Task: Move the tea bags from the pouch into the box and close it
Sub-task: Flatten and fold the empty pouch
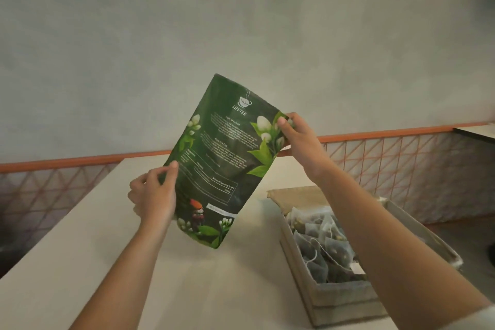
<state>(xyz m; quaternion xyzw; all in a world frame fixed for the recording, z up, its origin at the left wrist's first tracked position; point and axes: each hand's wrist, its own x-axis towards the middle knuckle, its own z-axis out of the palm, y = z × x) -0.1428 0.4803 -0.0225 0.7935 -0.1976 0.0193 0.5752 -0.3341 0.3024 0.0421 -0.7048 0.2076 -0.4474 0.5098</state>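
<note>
A dark green pouch [222, 158] with white flowers and printed text is held up above the table, tilted to the right. My left hand [152, 195] grips its lower left edge. My right hand [297, 139] pinches its upper right edge with thumb in front. To the right, an open grey-brown box [345, 300] lies on the table, holding several mesh tea bags [324, 244] with strings and tags. My right forearm crosses above the box and hides part of it.
The pale table [187, 284] runs from me to an orange rail [80, 161] with lattice panels below it. A plain grey wall rises behind. The box's flaps [294, 194] stand open at its far end and right side.
</note>
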